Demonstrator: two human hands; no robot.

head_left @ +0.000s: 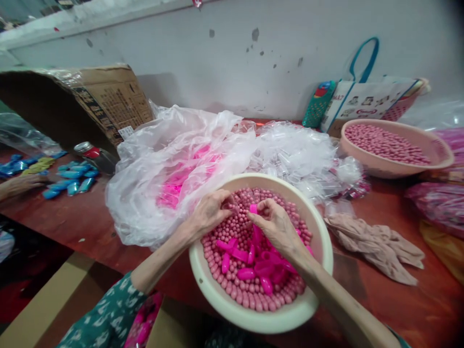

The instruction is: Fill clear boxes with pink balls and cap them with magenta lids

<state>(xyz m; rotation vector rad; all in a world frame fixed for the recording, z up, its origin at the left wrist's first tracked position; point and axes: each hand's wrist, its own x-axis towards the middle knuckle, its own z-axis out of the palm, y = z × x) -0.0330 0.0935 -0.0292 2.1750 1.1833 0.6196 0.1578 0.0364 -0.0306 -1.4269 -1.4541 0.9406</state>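
Fingertips of the right hand (275, 223) pinch a small bright-pink plastic capsule piece (253, 209), held upright just above the heap. Opposite it, the left hand (209, 211) curls its fingers toward the same spot; something small and clear seems to sit between them, though it is too blurred to tell what it is or whether it is truly gripped. Both hands hover over a cream basin (315, 227) filled with dusty-pink round beads (239, 290), and a cluster of finished bright-pink capsules (253, 263) lies on the beads below the right wrist.

Just behind the basin, touching its far rim, a large crumpled clear plastic bag (159, 164) holds more pink pieces, and beside it a second clear bag (297, 150) bulges with transparent parts. To the right, a beige cloth (377, 241) lies on the red-brown table (416, 299). Farther back on the right stands a pink basin (391, 169) of the same beads, with a printed tote bag (369, 99) against the wall.

On the left, well apart, blue capsules (70, 181) are scattered near a small can (92, 152) and an opened cardboard box (108, 101). Another person's hand (21, 183) rests there on the table edge.
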